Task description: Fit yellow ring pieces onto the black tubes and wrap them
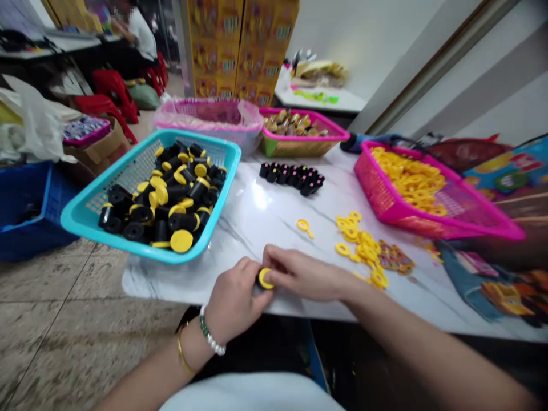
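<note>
My left hand (233, 299) and my right hand (302, 274) meet at the near edge of the white table (265, 211). Both are closed on one small black cylinder with a yellow ring cap (264, 278); the left grips it from the left, and the right hand's fingers press on the cap. A loose pile of yellow rings (362, 248) lies just right of my right hand. One single yellow ring (303, 226) lies a little beyond my hands. A row of bare black cylinders (291, 174) lies farther back.
A teal basket (85, 208) of capped black cylinders overhangs the table's left edge. A pink basket (385, 200) of yellow rings stands at right. Two more pink baskets (299, 142) are at the back. A person sits far back left, by red chairs.
</note>
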Demonstrator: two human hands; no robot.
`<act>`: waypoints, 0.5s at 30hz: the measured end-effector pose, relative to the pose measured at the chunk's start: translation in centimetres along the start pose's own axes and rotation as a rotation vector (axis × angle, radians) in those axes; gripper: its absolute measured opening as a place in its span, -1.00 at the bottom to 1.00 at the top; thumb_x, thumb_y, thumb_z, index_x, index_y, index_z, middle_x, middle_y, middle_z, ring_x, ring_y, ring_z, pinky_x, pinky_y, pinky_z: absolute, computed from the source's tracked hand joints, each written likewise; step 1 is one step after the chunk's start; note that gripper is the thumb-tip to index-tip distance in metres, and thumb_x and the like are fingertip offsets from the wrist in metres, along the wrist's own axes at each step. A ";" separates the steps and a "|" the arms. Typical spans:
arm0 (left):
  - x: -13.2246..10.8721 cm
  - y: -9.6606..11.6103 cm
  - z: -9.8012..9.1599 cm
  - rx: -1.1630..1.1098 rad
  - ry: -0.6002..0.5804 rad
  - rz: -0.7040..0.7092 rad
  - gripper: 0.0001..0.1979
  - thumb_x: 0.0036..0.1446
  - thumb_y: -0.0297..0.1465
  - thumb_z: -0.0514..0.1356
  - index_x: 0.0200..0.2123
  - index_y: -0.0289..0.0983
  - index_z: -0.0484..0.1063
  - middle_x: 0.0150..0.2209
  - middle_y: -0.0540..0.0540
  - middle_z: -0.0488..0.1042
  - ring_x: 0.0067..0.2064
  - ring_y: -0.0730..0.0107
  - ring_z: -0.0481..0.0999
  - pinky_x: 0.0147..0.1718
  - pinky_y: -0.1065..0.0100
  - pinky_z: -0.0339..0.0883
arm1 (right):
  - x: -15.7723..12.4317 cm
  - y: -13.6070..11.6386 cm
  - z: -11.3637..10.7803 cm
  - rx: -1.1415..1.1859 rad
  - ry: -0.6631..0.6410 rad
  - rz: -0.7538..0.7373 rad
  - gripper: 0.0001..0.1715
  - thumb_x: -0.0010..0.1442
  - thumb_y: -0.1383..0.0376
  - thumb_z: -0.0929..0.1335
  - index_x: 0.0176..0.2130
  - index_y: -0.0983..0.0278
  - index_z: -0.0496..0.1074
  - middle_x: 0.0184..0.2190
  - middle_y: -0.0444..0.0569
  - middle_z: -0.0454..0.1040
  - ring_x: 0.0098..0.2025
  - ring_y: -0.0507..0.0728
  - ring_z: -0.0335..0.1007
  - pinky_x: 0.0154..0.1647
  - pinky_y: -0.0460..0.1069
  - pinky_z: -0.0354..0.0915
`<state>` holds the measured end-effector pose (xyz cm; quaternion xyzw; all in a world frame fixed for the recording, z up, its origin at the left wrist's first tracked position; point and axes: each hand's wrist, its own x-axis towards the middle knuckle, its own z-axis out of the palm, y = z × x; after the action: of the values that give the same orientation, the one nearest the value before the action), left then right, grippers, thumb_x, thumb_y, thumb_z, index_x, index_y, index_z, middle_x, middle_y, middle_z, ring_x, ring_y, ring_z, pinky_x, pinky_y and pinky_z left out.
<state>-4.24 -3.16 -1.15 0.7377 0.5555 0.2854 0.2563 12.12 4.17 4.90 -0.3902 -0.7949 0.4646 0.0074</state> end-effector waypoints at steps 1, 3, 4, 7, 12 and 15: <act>-0.2 0.3 0.1 0.014 0.015 -0.001 -0.92 0.11 -0.45 0.17 -0.27 -0.24 0.37 -0.30 -0.03 0.43 -0.26 0.33 0.47 -0.27 0.34 0.37 | -0.4 0.2 0.8 0.036 0.057 0.004 -0.90 0.22 0.27 0.32 -0.32 0.25 0.29 -0.49 -0.19 0.35 -0.44 0.01 0.22 -0.42 -0.09 0.16; -0.6 0.9 0.3 0.040 0.045 0.013 -0.92 0.11 -0.49 0.14 -0.31 -0.22 0.35 -0.32 -0.03 0.43 -0.29 0.33 0.49 -0.31 0.35 0.37 | -0.8 1.2 2.1 0.147 0.158 0.006 -0.84 0.19 0.23 0.35 -0.30 0.25 0.29 -0.50 -0.18 0.37 -0.45 0.02 0.27 -0.43 -0.08 0.19; -0.8 1.1 0.2 0.060 0.064 0.032 -0.92 0.12 -0.50 0.12 -0.32 -0.21 0.34 -0.33 -0.03 0.42 -0.32 0.34 0.49 -0.35 0.37 0.37 | -0.9 1.9 2.4 0.218 0.201 -0.039 -0.78 0.19 0.18 0.36 -0.25 0.25 0.29 -0.47 -0.17 0.39 -0.43 0.02 0.31 -0.41 -0.08 0.23; -1.3 1.4 -1.6 0.183 0.239 0.157 -0.82 0.21 -0.44 0.10 -0.11 -0.18 0.36 -0.26 -0.07 0.47 -0.30 0.34 0.53 -0.34 0.37 0.40 | -1.0 4.1 1.7 0.135 0.408 -0.151 -0.65 0.28 0.12 0.30 -0.01 0.24 0.33 -0.25 -0.02 0.50 -0.32 0.10 0.45 -0.25 0.03 0.38; -0.7 0.4 -9.6 0.636 0.589 0.212 -0.66 0.28 -0.28 0.15 0.10 -0.18 0.29 -0.14 -0.12 0.51 -0.23 0.26 0.54 -0.25 0.30 0.36 | -1.8 7.4 -1.7 -0.590 0.690 -0.069 -0.61 0.20 0.29 0.39 0.04 0.19 0.50 0.15 0.11 0.45 0.27 0.44 0.19 0.21 0.36 0.16; 0.6 -1.4 -13.7 0.852 0.647 0.076 -0.67 0.29 -0.19 0.12 0.02 -0.25 0.35 -0.14 -0.16 0.52 -0.24 0.18 0.54 -0.30 0.27 0.34 | -2.3 9.6 -2.9 -0.669 0.697 -0.054 -0.76 0.24 0.33 0.35 -0.10 0.23 0.56 0.01 0.06 0.56 0.16 0.39 0.33 0.18 0.28 0.22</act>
<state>-14.69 -1.37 7.63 0.6704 0.6455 0.2565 -0.2609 20.66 7.36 0.21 -0.4829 -0.8607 0.0244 0.1594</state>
